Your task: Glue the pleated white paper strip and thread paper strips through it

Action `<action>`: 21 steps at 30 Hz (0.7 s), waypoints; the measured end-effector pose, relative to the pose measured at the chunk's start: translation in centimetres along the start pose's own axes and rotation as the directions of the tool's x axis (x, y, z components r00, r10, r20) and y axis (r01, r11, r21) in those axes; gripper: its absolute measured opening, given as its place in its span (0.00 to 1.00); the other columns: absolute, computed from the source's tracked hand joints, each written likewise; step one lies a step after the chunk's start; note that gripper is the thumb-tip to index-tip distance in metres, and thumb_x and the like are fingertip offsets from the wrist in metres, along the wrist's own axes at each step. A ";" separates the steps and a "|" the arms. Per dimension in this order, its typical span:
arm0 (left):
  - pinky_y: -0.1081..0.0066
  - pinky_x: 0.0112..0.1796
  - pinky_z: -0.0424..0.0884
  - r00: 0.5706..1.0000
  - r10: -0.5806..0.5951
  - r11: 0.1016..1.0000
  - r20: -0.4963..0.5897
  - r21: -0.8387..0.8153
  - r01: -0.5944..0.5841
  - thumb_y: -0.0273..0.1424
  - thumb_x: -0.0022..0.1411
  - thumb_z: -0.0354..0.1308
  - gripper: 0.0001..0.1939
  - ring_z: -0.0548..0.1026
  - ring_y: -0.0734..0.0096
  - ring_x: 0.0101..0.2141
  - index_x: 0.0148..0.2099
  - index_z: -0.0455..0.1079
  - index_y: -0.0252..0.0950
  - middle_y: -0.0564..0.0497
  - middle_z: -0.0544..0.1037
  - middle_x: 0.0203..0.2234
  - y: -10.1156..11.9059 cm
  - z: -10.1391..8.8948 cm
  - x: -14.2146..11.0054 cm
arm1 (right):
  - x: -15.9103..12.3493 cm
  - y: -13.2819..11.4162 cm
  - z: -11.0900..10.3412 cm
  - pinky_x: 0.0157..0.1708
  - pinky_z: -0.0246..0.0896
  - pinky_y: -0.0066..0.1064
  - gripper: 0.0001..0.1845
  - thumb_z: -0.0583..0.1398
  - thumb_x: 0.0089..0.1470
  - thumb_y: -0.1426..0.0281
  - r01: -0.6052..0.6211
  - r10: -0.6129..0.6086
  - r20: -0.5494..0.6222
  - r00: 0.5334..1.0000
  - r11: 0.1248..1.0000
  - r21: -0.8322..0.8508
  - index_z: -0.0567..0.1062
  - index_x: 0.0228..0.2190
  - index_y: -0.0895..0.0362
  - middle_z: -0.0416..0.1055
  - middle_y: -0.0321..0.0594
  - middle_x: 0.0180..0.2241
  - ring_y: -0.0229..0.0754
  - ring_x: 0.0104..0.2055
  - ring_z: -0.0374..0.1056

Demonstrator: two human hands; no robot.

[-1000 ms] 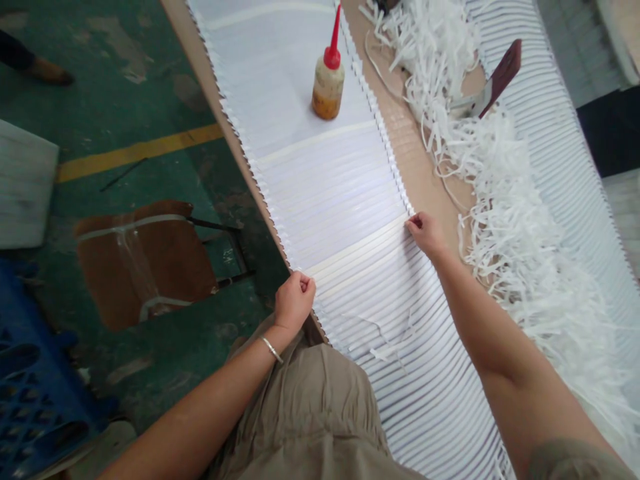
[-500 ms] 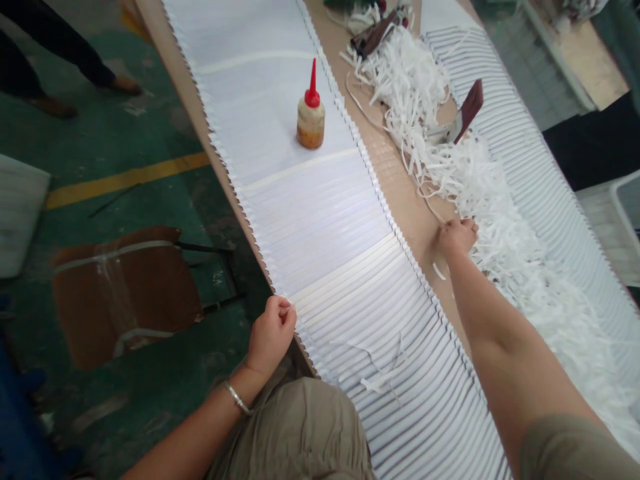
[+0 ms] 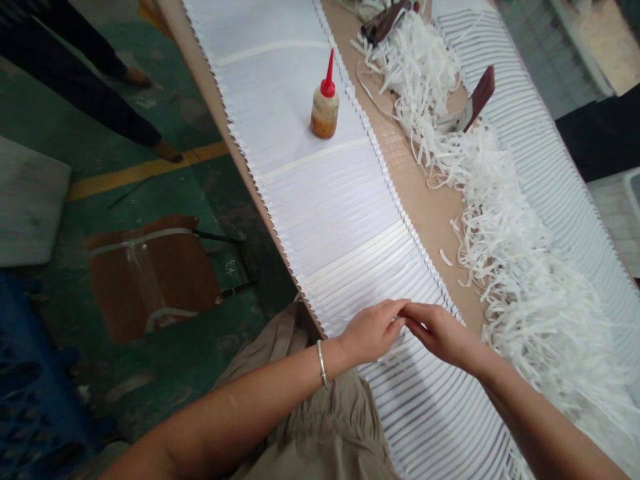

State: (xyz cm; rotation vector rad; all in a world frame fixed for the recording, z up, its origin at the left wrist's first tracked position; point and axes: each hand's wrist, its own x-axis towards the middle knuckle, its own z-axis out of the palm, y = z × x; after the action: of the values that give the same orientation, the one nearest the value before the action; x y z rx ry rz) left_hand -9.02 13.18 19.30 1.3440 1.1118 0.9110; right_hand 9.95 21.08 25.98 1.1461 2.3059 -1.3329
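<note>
My left hand (image 3: 373,331), with a bangle on the wrist, and my right hand (image 3: 440,331) meet fingertip to fingertip over a long white slatted sheet (image 3: 333,200). Both are closed in a pinch; whatever is between the fingers is too small or hidden to make out. Thin pale strips run across the sheet, which has notched edges. Farther up on it stands a squeeze bottle (image 3: 325,115) with a red pointed nozzle and amber liquid low inside. To the right of my hands lies a heap of loose white strips (image 3: 520,247) on the brown tabletop (image 3: 430,207).
A tool with a dark red handle (image 3: 481,99) sticks up from the heap. Beyond it lies a second slatted sheet (image 3: 535,127). At left are a brown padded chair (image 3: 150,280), a blue plastic crate (image 3: 40,380) and a person's legs (image 3: 95,87).
My left hand has left the sheet's left edge and moved right. My right hand has come back from beside the strip heap, and the two now meet. The person's legs at left have shifted.
</note>
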 end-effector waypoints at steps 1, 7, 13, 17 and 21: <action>0.64 0.50 0.75 0.998 -0.053 0.998 0.014 -0.023 0.054 0.31 0.68 0.52 0.13 0.79 0.62 0.46 0.47 0.77 0.37 0.45 0.82 0.43 0.1 -0.2 -0.2 | -0.4 -0.6 0.0 0.36 0.63 0.30 0.18 0.53 0.69 0.60 -0.002 0.002 0.005 1.000 1.000 0.025 0.79 0.37 0.54 0.80 0.41 0.34 0.42 0.36 0.74; 0.73 0.28 0.66 0.895 -0.424 0.904 -0.138 -0.126 0.409 0.34 0.65 0.55 0.11 0.72 0.72 0.23 0.36 0.75 0.34 0.53 0.74 0.22 -4.4 -5.9 -5.5 | 0.0 3.9 -2.0 0.25 0.53 0.30 0.26 0.58 0.63 0.48 -0.189 0.193 -0.140 0.971 0.981 0.038 0.76 0.27 0.55 0.68 0.35 0.20 0.37 0.24 0.61; 0.73 0.24 0.64 0.773 -0.536 0.844 -0.340 -0.235 0.482 0.39 0.63 0.57 0.13 0.70 0.74 0.18 0.35 0.73 0.35 0.53 0.75 0.23 -9.0 -8.7 -9.6 | 4.8 6.8 -2.4 0.28 0.55 0.31 0.27 0.58 0.61 0.45 -0.133 0.150 -0.209 0.966 0.987 0.094 0.75 0.25 0.55 0.70 0.36 0.22 0.37 0.24 0.61; 0.74 0.23 0.64 0.707 -0.557 0.830 -0.436 -0.266 0.490 0.37 0.61 0.57 0.10 0.70 0.76 0.17 0.34 0.71 0.36 0.54 0.75 0.23 -10.2 -8.8 -9.2 | 8.0 7.4 -3.8 0.26 0.53 0.31 0.28 0.61 0.55 0.42 -0.181 0.199 -0.319 0.927 0.980 0.085 0.75 0.24 0.55 0.72 0.38 0.21 0.37 0.23 0.61; 0.74 0.22 0.63 0.689 -0.555 0.831 -0.466 -0.274 0.484 0.35 0.62 0.57 0.08 0.69 0.76 0.17 0.33 0.70 0.36 0.55 0.75 0.22 -10.3 -9.1 -8.0 | 10.1 8.2 -5.6 0.24 0.52 0.31 0.26 0.63 0.52 0.44 -0.197 0.224 -0.400 0.889 0.975 0.107 0.76 0.26 0.55 0.73 0.39 0.21 0.37 0.21 0.60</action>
State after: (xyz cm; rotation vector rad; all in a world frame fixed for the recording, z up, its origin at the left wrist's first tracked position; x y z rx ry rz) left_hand -21.00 7.31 10.55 0.5901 1.7215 0.9161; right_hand 10.18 33.06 18.44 1.7905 2.3255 -1.1806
